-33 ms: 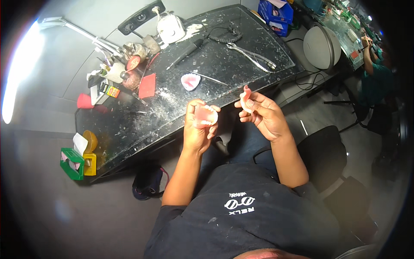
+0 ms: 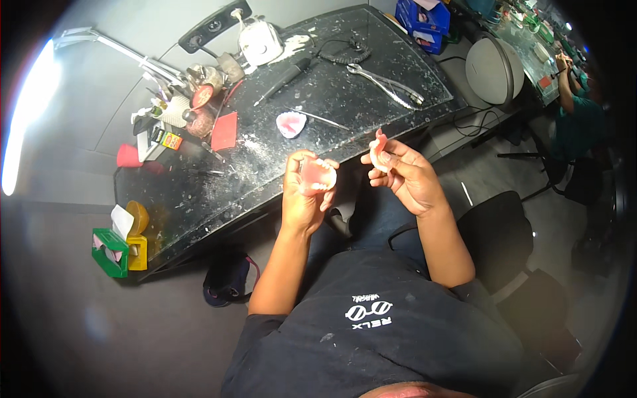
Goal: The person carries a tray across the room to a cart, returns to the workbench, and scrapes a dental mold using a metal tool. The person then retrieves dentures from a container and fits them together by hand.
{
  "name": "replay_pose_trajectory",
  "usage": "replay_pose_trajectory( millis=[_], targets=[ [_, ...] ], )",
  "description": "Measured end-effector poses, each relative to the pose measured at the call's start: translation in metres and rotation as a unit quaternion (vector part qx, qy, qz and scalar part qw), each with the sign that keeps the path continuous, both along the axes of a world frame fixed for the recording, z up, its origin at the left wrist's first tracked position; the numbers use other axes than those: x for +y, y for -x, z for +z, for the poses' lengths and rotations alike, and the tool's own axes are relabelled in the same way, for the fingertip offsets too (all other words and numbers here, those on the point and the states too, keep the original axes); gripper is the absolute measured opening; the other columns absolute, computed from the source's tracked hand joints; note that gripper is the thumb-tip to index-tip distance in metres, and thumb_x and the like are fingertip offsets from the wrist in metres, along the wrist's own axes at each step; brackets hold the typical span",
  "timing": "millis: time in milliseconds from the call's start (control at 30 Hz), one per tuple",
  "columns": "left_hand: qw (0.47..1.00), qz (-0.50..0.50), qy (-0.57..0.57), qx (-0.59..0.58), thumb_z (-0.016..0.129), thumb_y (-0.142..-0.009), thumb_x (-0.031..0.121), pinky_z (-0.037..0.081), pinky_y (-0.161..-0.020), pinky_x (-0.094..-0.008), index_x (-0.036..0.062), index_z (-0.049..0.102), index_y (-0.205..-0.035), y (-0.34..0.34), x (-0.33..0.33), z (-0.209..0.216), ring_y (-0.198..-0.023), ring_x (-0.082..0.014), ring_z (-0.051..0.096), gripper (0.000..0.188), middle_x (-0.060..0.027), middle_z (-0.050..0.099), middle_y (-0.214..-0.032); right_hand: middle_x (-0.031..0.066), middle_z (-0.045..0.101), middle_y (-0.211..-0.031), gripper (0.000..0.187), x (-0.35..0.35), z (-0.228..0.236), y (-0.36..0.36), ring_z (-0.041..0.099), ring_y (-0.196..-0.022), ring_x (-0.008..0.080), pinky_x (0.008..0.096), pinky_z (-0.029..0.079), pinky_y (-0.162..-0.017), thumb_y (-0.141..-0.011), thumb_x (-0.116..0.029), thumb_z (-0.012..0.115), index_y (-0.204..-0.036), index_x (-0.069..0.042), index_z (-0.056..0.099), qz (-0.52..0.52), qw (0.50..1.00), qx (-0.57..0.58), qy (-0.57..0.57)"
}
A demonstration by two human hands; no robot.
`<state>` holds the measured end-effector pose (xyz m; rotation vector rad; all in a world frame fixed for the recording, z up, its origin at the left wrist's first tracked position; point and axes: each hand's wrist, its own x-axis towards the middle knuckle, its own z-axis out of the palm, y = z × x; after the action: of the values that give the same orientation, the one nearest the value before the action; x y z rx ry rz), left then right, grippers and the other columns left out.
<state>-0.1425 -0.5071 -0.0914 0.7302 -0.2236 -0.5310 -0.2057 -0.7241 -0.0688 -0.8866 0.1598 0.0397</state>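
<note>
In my left hand [image 2: 300, 205] is a pink denture [image 2: 314, 174] with a full plate, its row of pale teeth turned toward the right. My fingers and thumb grip it by the edges. My right hand [image 2: 415, 182] pinches a second, narrower curved pink denture [image 2: 379, 154], tilted on end between thumb and fingers. The two dentures are apart, both held above the bench's near edge. Just beyond my left hand a white dental cast [image 2: 290, 124] with a pink middle lies on the black bench [image 2: 245, 179].
A thin metal tool [image 2: 318, 118], a handpiece [image 2: 285, 81] on a coiled cord and metal pliers [image 2: 385, 86] lie on the bench. Red wax sheet [image 2: 224, 131] and cluttered pots stand left, near a bright lamp [image 2: 30, 119]. A green box [image 2: 109, 253] sits at the left corner. Another person [image 2: 577, 126] works far right.
</note>
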Motion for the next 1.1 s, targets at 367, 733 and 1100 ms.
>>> replay_pose_trajectory(
  millis=[367,733,1100],
  targets=[
    [0.996,0.027,0.037,0.072,0.042,-0.086,-0.014,0.055,-0.096,-0.0529,-0.0024,0.056,-0.124,-0.001,-0.021,-0.003,-0.118,-0.0442,0.060,0.042,-0.0275,0.058,-0.129,0.0200,0.061,-0.124,0.025,-0.018,-0.010,0.004,0.069,-0.080,0.0160,0.0238,0.059,-0.058,-0.097,-0.011,0.061,-0.122,-0.015,0.058,-0.010,0.998,0.032,-0.061],
    [0.954,-0.053,0.220,0.197,0.041,-0.101,0.044,0.047,-0.098,-0.0577,-0.0003,0.059,-0.122,-0.003,-0.007,-0.002,-0.125,-0.0499,0.051,0.052,-0.0318,0.052,-0.137,0.0355,0.041,-0.144,0.055,-0.031,-0.014,-0.005,0.059,-0.118,0.0460,0.0549,0.055,-0.093,-0.104,-0.044,0.041,-0.129,0.004,0.049,0.072,0.962,-0.017,-0.261],
    [0.945,-0.087,0.243,0.202,0.033,-0.102,0.041,0.048,-0.049,-0.0352,-0.0037,0.047,-0.138,-0.007,-0.002,-0.011,-0.066,-0.0377,0.064,0.058,-0.0345,0.061,-0.122,0.0357,0.046,-0.141,0.050,-0.021,-0.001,-0.001,0.056,-0.121,0.0478,0.0553,0.054,-0.093,-0.101,-0.038,0.043,-0.130,0.002,0.053,0.110,0.953,-0.070,-0.275]
  ],
)
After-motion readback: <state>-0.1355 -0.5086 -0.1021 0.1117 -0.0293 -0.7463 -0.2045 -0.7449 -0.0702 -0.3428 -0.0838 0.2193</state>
